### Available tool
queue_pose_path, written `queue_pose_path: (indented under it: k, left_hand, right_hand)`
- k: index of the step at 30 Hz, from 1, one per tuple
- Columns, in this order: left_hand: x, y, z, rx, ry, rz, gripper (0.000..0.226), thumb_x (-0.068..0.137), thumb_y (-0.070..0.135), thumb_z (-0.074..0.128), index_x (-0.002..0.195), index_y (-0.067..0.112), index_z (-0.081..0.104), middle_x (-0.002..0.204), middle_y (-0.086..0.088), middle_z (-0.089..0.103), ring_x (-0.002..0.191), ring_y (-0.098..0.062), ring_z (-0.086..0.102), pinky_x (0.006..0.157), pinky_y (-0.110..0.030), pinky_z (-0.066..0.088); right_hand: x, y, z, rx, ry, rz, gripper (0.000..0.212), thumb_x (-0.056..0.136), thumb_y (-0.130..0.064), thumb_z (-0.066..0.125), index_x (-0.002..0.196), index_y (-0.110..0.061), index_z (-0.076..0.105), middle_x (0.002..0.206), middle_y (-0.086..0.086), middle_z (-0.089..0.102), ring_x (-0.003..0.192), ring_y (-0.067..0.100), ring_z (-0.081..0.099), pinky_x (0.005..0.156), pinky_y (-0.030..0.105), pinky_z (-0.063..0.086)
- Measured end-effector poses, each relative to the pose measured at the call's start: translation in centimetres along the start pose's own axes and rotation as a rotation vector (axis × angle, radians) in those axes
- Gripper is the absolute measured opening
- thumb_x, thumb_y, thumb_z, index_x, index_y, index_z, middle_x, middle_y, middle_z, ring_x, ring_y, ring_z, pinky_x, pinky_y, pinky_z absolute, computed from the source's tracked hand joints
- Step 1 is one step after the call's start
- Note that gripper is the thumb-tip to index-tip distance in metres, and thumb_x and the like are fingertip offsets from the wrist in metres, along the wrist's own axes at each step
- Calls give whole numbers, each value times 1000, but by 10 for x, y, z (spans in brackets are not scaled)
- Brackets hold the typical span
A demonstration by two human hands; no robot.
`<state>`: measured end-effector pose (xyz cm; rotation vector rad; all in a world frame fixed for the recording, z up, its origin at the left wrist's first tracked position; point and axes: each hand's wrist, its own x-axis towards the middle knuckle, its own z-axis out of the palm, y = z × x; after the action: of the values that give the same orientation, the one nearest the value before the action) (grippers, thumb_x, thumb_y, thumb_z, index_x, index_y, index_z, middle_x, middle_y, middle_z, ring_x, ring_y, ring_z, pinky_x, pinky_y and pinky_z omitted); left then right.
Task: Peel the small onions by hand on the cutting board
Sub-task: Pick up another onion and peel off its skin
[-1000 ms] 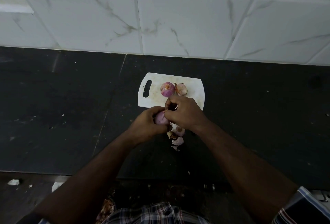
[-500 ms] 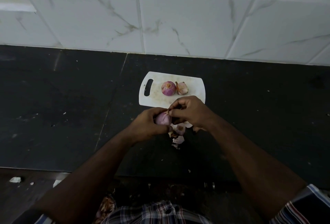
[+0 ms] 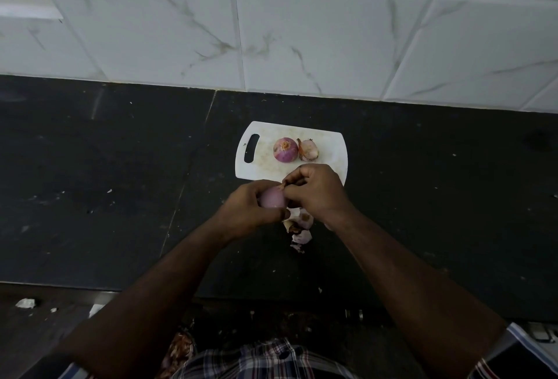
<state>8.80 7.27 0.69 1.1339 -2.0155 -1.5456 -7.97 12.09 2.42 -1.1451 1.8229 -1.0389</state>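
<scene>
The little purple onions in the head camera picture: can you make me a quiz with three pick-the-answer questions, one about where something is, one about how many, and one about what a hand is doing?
1. Where do the loose papery onion skins lie?
A. On the dark stone counter, in front of the board
B. On the wall tiles
C. Inside the board's handle slot

2. How many small onions rest on the white plastic cutting board?
A. None
B. Two
C. Five

3. What is the left hand doing?
A. Lying flat on the counter
B. Holding a pale purple onion
C. Gripping a knife

Answers:
1 A, the skins sit on the counter just below the hands.
2 B, a round purple onion and a paler onion lie side by side.
3 B, its fingers curl round the onion while the right hand pinches the skin at its tip.
</scene>
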Motion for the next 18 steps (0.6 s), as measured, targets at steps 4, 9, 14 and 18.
queue_pose_path:
  k: [4,9,14,18]
  left_hand:
    - [-1,-1,0,-41,1,-16,38,78,9,84,113,19,73,100,1,77,92,-13,73,83,-28,59]
    - [2,3,-3,-110,-4,-24,40,77,15,84,116,17,70,104,-4,76,98,-21,73,87,-36,60]
    - [7,4,-11,-152,49,-96,32,83,17,82,110,24,66,104,-2,74,92,-17,74,83,-33,62]
    - [10,-6,-15,-89,95,-142,41,84,23,82,119,30,60,109,9,66,94,-8,68,76,-22,58]
  right_hand:
    - [1,3,4,147,34,91,13,75,2,73,79,-10,74,77,10,74,73,25,74,65,38,63]
    - [-4,9,7,401,13,215,18,85,7,63,93,-6,73,87,12,76,76,21,73,69,37,63]
    - [-4,11,-8,695,94,200,17,87,10,62,95,-2,70,76,12,72,69,23,69,65,36,60]
    - [2,30,-28,217,5,125,16,92,-5,67,101,-14,76,101,7,76,92,20,72,71,29,61]
